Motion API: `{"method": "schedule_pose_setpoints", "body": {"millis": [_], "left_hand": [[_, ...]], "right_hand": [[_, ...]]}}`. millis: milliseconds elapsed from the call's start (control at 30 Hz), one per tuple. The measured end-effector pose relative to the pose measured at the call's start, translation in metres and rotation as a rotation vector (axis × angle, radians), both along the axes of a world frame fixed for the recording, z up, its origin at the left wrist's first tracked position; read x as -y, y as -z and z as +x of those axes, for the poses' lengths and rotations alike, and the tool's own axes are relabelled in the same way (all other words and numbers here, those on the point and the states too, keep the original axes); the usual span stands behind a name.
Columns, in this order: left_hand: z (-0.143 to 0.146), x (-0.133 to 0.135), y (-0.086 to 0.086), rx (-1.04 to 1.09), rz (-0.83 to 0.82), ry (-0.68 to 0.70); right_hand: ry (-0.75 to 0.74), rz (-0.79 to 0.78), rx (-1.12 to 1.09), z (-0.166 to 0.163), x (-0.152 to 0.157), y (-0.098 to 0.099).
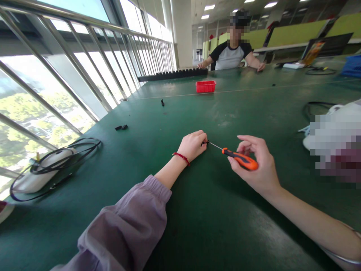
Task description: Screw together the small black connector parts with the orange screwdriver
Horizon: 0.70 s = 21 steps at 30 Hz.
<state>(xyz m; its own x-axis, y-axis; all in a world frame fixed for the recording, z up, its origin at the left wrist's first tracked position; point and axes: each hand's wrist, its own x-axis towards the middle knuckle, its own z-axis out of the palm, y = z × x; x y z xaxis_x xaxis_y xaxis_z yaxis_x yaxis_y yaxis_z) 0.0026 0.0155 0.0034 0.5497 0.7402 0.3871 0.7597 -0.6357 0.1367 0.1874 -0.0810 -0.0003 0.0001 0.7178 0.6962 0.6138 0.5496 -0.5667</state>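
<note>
At frame centre a small black part (205, 143) is pinched in the left hand (193, 146); an orange-handled screwdriver (239, 159), gripped in the curled right hand (258, 167), is set against it: fastening seems unfinished.

Tiny black part (205, 143) pinched in the closed left hand (192, 146) is almost wholly hidden by the fingers, so its shape can't be told. On the orange-and-black-handled screwdriver (239, 159), the handle's underside is covered by the curled right hand (258, 165), and the thin tip is lost against the part. Right forearm runs off the right edge, lilac fabric sleeve (126, 229) off the bottom. Pixelated patch (335, 143) blanks out whatever lies there, plus part of a white object (307, 143). Small black bits (121, 127) on the green table (197, 210) are too small to identify. Dark red object (4, 209) is cut by the left edge, blue box (352, 66) by the right.
</note>
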Motion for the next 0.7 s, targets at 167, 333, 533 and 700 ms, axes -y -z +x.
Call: {"method": "schedule_pose_setpoints", "body": {"millis": [167,333,533,700], "left_hand": [[0.0001,0.0003,-0.0004,0.001,-0.009,-0.004],[-0.0001,0.0008,-0.0007,-0.001,-0.011,0.0],[0.0,0.0005,-0.0001,-0.001,-0.009,0.001],[-0.0003,-0.0005,0.0003,-0.007,-0.009,0.004]], "right_hand": [[0.008,-0.061,0.027,0.0003,-0.0001,-0.0003],[0.043,0.033,0.0,0.0,-0.0001,-0.0013],[0.01,-0.028,-0.013,0.0006,0.0001,-0.0003],[0.033,-0.004,-0.002,0.0001,-0.0003,0.0018]]}}
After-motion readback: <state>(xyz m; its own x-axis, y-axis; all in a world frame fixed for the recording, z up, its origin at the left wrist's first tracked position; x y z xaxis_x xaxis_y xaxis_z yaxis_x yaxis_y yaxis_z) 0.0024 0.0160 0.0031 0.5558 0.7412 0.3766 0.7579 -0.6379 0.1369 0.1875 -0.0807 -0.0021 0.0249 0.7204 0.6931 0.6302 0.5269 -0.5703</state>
